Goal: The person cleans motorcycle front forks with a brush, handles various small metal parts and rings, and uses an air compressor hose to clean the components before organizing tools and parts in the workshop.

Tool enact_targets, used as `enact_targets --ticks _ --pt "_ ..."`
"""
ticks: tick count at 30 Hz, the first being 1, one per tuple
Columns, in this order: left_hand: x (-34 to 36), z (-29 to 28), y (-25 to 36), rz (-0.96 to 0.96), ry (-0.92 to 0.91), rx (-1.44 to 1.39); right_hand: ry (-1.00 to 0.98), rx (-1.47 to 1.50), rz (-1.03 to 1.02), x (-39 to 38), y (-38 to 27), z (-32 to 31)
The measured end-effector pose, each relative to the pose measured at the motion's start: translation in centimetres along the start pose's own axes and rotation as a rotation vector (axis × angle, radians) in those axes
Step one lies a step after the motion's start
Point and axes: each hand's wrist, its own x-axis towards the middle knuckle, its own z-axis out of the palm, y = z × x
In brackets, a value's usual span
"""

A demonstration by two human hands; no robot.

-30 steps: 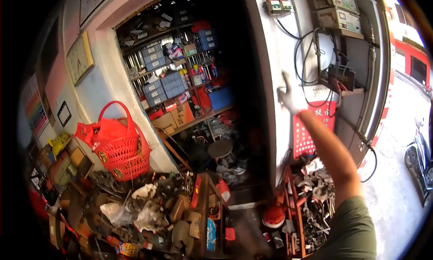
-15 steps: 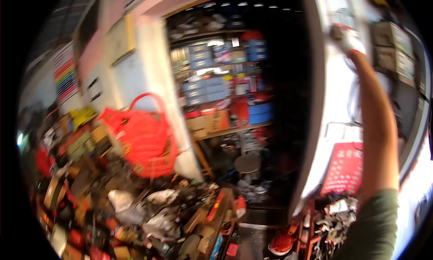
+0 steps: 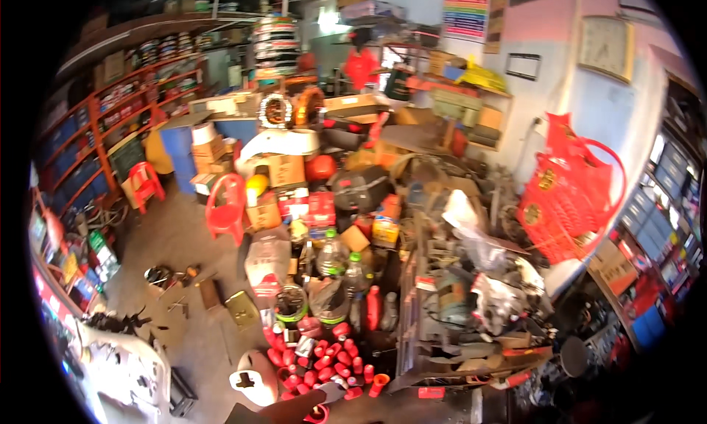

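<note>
My left hand point(image 3: 333, 391), in a greyish glove, reaches in low at the centre, with the forearm coming from the lower edge. It is over or beside a cluster of red bottles point(image 3: 324, 361) on the floor. Its fingers are too small and dark to show whether they hold anything. A red round container point(image 3: 317, 415) lies just below the wrist. An orange-red cup-like piece point(image 3: 378, 384) stands right of the hand. To the left is a pale jug-like container point(image 3: 254, 380) with a dark cross-shaped opening. My right hand is out of view.
A long bin of worn parts point(image 3: 456, 313) stands to the right, near a large red basket point(image 3: 563, 196). Clear bottles point(image 3: 331, 255) and boxes are piled beyond the red bottles. Red chairs point(image 3: 224, 207) and a pale scooter point(image 3: 121, 369) are on the left.
The view has swung left, away from the doorway. The raised arm and gloved hand at the right wall have left the picture. My left hand now shows low, at the red bottles.
</note>
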Motion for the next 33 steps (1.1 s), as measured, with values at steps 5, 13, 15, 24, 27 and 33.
enact_targets --ticks 5,13,15,24,27,33 --pt "-7.3 -2.4 3.3 -0.333 -0.205 -0.829 -0.660 0.162 -0.114 -1.9 -9.4 26.2" --pt "-19.0 -9.4 -2.0 -0.209 0.342 -1.181 -0.673 -0.142 -0.350 -4.8 -27.2 46.3" --pt "-20.1 -10.2 -4.5 -0.237 0.428 -1.242 -0.726 -0.223 -0.375 -5.7 -30.0 48.6" --pt "-28.5 -16.3 -13.2 -0.379 0.983 -1.355 -0.906 -0.330 0.009 -11.4 -40.0 59.2" --pt "-31.2 -15.0 -17.1 -0.477 1.240 -1.568 -1.121 -0.513 -0.281 -18.2 -48.1 58.7" --pt "-34.5 -15.2 -17.3 -0.242 1.132 -1.497 -1.165 -0.321 -0.077 -21.5 -52.4 55.9"
